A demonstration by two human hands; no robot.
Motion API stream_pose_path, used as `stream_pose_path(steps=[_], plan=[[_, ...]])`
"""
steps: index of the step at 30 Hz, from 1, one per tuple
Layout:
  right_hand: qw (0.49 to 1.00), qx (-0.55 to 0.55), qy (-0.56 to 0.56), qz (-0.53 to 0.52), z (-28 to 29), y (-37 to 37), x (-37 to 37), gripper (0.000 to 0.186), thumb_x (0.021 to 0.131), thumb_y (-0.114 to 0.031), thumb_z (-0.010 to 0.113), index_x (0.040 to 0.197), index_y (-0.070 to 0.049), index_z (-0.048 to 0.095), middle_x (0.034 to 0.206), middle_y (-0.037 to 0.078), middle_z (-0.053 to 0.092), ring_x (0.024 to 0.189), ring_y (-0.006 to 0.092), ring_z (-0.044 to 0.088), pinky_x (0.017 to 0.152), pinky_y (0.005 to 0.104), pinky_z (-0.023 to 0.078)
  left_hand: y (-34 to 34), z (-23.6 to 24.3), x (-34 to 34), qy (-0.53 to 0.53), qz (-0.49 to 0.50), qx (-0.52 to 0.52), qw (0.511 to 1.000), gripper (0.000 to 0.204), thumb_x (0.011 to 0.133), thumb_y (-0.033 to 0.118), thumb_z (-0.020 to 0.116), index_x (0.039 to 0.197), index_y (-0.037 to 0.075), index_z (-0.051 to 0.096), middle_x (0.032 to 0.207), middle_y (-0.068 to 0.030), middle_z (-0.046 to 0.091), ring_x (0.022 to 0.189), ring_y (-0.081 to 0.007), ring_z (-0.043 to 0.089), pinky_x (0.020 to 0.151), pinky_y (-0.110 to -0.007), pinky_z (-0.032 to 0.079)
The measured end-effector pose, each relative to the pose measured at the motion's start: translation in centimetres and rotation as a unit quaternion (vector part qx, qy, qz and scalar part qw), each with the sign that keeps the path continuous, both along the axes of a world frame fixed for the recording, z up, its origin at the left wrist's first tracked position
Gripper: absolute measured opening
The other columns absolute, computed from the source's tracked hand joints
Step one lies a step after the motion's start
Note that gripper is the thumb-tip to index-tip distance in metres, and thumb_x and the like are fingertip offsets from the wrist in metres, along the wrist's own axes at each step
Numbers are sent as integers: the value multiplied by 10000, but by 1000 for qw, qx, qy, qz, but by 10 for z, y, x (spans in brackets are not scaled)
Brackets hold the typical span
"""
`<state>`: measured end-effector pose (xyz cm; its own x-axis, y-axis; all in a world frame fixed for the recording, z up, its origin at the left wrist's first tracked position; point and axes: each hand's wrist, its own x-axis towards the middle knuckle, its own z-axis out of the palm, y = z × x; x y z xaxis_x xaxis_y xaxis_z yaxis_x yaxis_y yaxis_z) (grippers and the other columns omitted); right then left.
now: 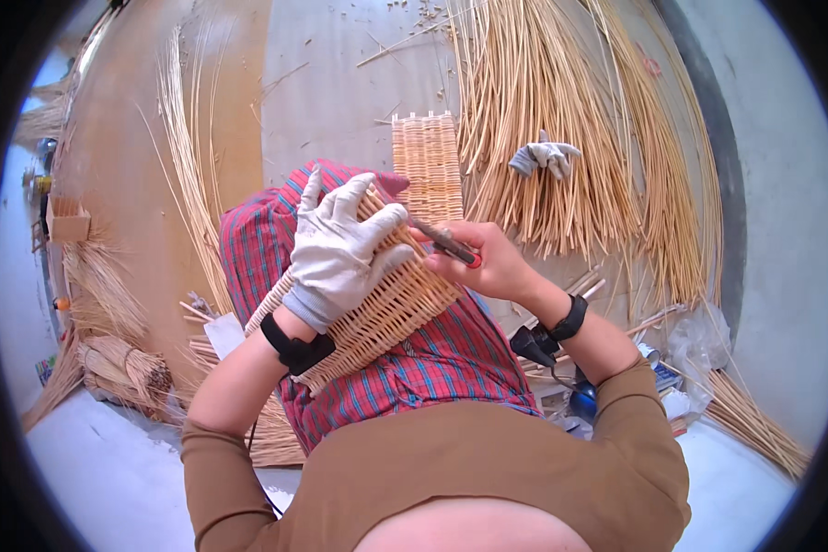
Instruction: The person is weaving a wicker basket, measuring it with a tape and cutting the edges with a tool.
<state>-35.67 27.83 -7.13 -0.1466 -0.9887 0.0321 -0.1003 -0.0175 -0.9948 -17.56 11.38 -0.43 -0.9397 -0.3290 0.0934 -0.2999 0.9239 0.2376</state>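
A woven wicker panel [391, 317] lies slanted across my lap, on a red and blue checked cloth [455, 363]. My left hand [339, 247], in a pale work glove, is closed over the panel's upper edge, its thumb on the weave. In my bare right hand [492, 262] is a slim dark hand tool [443, 242] with a bit of red at its near end. Its far end reaches the panel's upper right edge beside my gloved fingers. The exact kind of tool cannot be made out.
Another woven panel [428, 166] lies flat on the floor ahead. To its right spreads a large pile of canes [561, 92], with a grey-white glove [545, 158] on top. Thin strands [189, 138] lie at left; bundled canes [124, 368] and a clear plastic bag [699, 345] flank me.
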Motion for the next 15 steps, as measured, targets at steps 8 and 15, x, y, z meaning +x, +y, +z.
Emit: stream_pose_path(steps=[8,15], plan=[[995,-31,86,50,10,-3,-14,470,940,-277,762,1340,-44,676,1046,154,723,1010,318,705,895,410,551,2,-8,-1,47,26,-24,998,446,865,458,779,1239,221,719,1289,-184,629,1230,-357,616,1235,-585,266],[963,85,234,-99,-39,31,1,649,937,-522,703,1410,-95,585,1173,160,686,1106,375,630,996,490,484,7,-3,-7,106,38,-11,994,339,963,144,648,1298,164,700,1302,-129,658,1291,-335,592,1200,-525,347]])
